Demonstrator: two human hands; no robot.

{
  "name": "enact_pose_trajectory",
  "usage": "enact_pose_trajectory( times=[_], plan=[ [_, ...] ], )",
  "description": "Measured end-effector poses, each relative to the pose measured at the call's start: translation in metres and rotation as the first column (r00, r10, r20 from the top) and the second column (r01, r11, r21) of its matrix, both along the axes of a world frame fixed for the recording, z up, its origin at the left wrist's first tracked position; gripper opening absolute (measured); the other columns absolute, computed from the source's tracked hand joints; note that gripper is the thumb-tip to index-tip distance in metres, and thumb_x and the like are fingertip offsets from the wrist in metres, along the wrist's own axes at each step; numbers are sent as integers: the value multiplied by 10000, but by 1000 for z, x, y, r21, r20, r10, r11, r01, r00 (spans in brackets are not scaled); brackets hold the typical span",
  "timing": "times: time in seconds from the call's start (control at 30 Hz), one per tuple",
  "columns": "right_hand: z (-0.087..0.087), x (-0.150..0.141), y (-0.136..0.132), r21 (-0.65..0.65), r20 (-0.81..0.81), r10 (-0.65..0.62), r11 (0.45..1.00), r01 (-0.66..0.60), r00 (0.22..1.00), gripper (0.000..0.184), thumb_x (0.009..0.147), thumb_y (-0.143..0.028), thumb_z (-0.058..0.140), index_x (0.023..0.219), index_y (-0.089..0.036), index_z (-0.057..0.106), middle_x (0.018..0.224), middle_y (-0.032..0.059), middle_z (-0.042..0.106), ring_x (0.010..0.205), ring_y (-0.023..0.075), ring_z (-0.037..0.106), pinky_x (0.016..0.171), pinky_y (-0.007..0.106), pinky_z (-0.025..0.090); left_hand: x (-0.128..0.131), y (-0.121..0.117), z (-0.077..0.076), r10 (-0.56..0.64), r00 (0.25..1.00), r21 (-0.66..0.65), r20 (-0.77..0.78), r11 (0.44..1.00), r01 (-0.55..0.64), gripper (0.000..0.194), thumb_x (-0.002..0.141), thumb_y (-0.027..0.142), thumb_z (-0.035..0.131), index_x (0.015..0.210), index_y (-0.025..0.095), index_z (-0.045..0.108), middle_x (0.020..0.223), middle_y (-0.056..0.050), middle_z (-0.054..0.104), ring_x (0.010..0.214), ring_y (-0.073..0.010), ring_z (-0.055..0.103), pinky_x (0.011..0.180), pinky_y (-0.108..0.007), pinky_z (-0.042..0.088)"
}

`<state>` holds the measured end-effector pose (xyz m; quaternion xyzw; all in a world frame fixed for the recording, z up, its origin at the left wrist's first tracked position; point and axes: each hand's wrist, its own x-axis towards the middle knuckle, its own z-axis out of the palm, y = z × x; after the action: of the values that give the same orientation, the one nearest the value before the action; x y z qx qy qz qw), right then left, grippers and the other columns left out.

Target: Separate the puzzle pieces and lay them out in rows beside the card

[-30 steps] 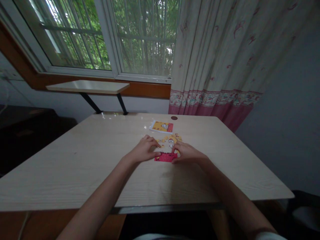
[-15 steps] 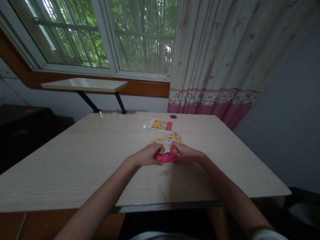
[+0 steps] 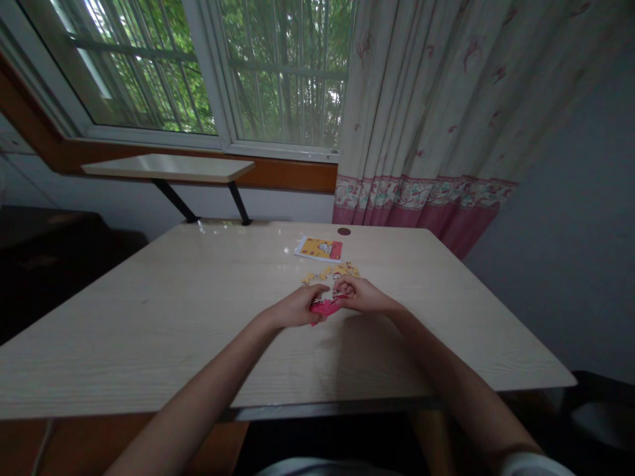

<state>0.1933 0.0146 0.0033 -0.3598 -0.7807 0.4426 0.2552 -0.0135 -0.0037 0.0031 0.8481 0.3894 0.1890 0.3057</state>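
Holds red strip, slanting near-left to far-right, between pinched-closed left hand and right hand, near side of yellow pieces.

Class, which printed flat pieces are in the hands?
The pink printed flat pieces, held by the left hand and right hand; the yellow printed flat pieces lie beyond.
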Motion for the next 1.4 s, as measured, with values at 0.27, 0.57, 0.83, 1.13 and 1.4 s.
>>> enact_pose_trajectory(
  times=[0.27,0.57,0.83,1.13,1.4],
  plan=[
    [-11,-2,7,-166,-219,-8,986,-29,976,310,700,-246,634,976,-162,520,738,-21,520,658,88,529,604,210,431,1,1,-4,51,991,-50,121,998,-45,160,630,104,538,786,142,547,725,1,548,659,-127,493,584,-224,378],
    [-11,-5,12,-101,-261,-137,988,114,956,315,650,-277,687,888,-172,510,819,7,564,745,116,558,733,285,459,11,4,-11,262,869,-343,418,932,-116,181,612,149,576,777,142,501,628,31,501,535,-81,460,480,-188,345],
    [-14,-10,11,-131,-301,-151,985,116,941,375,654,-363,684,913,-186,479,801,-1,546,722,118,560,690,275,473,14,6,-10,342,840,-484,421,868,-111,206,621,239,609,770,97,600,530,12,556,409,-59,401,403,-184,262],
    [-16,-17,12,-27,-367,-195,980,200,909,296,715,-376,622,932,-187,551,952,47,573,899,160,555,841,343,452,17,3,-5,356,793,-502,494,862,-74,226,613,239,651,777,97,586,569,-5,594,438,-71,457,418,-186,315],
    [-22,-25,14,-290,-484,-365,925,247,795,362,636,-399,672,898,-176,558,695,-9,590,541,93,536,498,216,443,17,6,-7,380,740,-431,556,892,-135,175,633,225,665,746,109,596,627,-9,595,499,-78,506,464,-180,355]
  ],
)
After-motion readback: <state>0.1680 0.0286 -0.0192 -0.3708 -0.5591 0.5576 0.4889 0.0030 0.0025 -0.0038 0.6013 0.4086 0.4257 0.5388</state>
